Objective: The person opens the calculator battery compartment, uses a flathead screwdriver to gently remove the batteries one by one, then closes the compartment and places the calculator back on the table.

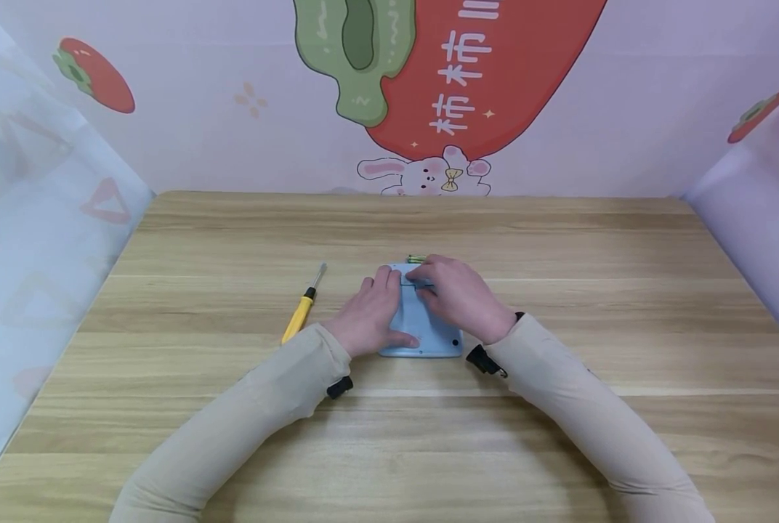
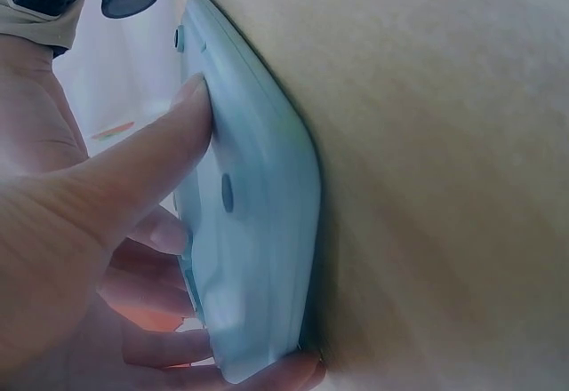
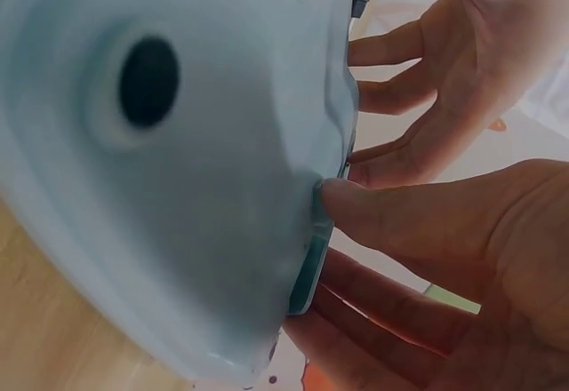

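A light-blue, calculator-like device (image 1: pixel 434 327) lies back side up on the table, dark rubber feet showing. My left hand (image 1: pixel 370 312) holds its left side, with the thumb (image 2: pixel 164 151) pressed on the back and fingers spread to the far edge. At the far end, my right hand (image 1: pixel 461 296) pinches a small blue battery cover (image 3: pixel 308 275) between thumb and fingers. The cover stands slightly tilted at the device's edge; fingers hide part of it. Just beyond the device lies a green battery (image 1: pixel 417 258), partly hidden by the right hand.
To the left of the device lies a yellow-handled screwdriver (image 1: pixel 300 316), its metal tip pointing away, near the left sleeve. A printed cloth backdrop (image 1: pixel 232 145) rises behind the wooden table (image 1: pixel 559 436). Black camera mounts (image 1: pixel 484 361) sit under both wrists.
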`<state>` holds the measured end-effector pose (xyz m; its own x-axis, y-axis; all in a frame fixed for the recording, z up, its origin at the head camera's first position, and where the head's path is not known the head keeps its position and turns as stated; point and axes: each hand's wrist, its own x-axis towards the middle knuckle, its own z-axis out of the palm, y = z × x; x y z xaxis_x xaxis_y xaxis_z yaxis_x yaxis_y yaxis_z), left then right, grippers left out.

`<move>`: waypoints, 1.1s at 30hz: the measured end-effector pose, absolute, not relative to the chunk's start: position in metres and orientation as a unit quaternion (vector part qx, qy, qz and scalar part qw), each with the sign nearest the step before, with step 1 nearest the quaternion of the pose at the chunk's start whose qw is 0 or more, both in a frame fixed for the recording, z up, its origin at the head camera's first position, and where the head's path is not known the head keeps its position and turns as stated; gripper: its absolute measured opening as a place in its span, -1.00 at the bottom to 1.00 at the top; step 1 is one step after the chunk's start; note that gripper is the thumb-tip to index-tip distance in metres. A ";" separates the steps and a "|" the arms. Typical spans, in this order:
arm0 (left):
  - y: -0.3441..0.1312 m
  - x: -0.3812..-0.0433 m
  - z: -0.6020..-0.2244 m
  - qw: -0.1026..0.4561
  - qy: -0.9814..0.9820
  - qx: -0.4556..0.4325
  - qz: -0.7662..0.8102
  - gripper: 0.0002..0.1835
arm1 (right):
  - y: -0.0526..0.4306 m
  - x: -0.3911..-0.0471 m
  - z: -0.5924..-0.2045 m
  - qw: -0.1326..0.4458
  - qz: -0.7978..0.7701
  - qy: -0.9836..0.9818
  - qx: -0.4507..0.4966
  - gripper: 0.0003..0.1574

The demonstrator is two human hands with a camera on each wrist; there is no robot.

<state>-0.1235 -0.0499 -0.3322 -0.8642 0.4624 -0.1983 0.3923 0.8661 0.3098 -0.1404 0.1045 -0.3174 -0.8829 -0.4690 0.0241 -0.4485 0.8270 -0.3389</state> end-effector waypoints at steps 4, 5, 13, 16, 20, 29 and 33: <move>-0.050 -0.124 -0.332 0.132 0.957 0.226 0.128 0.08 | 0.104 -0.141 -0.319 0.026 -0.166 0.957 -0.238 -0.63; -0.050 -0.124 -0.332 0.130 0.957 0.227 0.128 0.08 | 0.104 -0.141 -0.319 0.026 -0.166 0.957 -0.237 -0.63; -0.050 -0.123 -0.333 0.125 0.957 0.228 0.130 0.08 | 0.104 -0.143 -0.319 0.038 -0.175 0.959 -0.220 -0.65; -0.050 -0.123 -0.332 0.125 0.957 0.228 0.129 0.08 | 0.105 -0.145 -0.320 0.043 -0.178 0.959 -0.217 -0.65; -0.050 -0.124 -0.333 0.126 0.957 0.229 0.126 0.08 | 0.107 -0.144 -0.320 0.042 -0.180 0.957 -0.223 -0.64; -0.050 -0.124 -0.332 0.132 0.956 0.228 0.127 0.08 | 0.109 -0.138 -0.326 0.026 -0.168 0.953 -0.252 -0.58; -0.050 -0.123 -0.331 0.131 0.955 0.231 0.129 0.08 | 0.109 -0.135 -0.328 0.022 -0.158 0.953 -0.259 -0.57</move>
<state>-0.1231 -0.0503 -0.3307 -0.8593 0.4750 -0.1898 0.4074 0.8599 0.3076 -0.1354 0.1091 -0.3277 -0.8651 -0.5001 0.0395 -0.4861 0.8163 -0.3121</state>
